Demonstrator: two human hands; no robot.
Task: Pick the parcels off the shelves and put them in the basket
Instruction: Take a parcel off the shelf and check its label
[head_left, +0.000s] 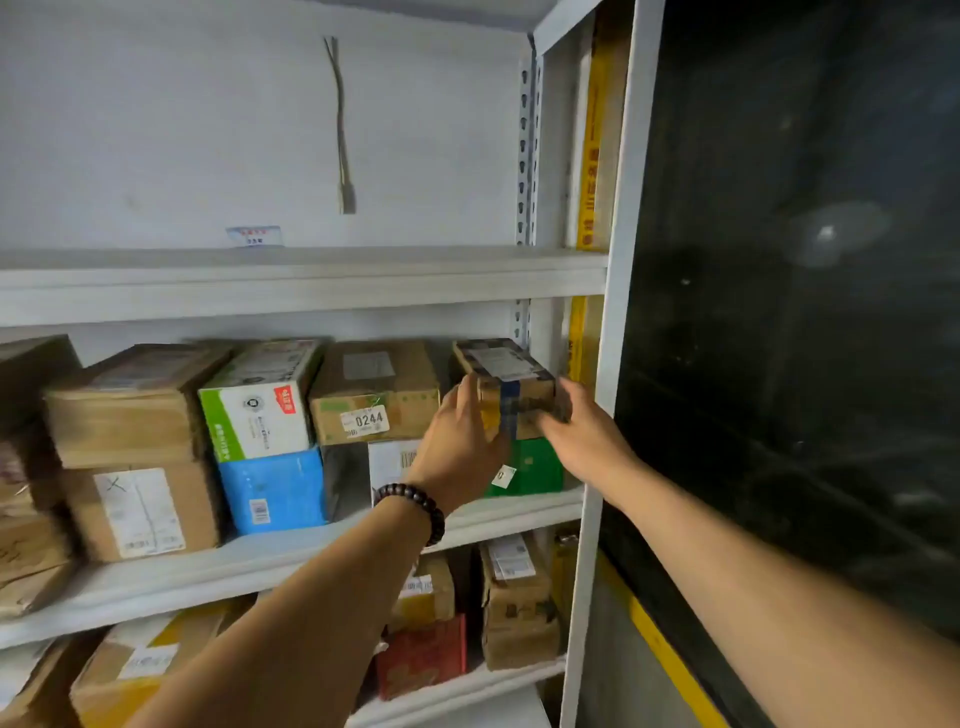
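Note:
A small brown parcel (506, 371) with blue tape and a white label sits at the right end of the middle shelf (291, 553), on top of a green box (535, 467). My left hand (462, 436) presses its left side with the thumb up along the box. My right hand (576, 426) grips its right front corner, fingers curled round the edge. The parcel looks slightly tilted between both hands. No basket is in view.
Several other parcels crowd the middle shelf: a brown box marked 0244 (374, 395), a white-green box (260, 410) on a blue one (272, 491), more cardboard boxes at left. The lower shelf holds more boxes (514, 608). A dark panel (795, 312) stands right of the white upright (613, 332).

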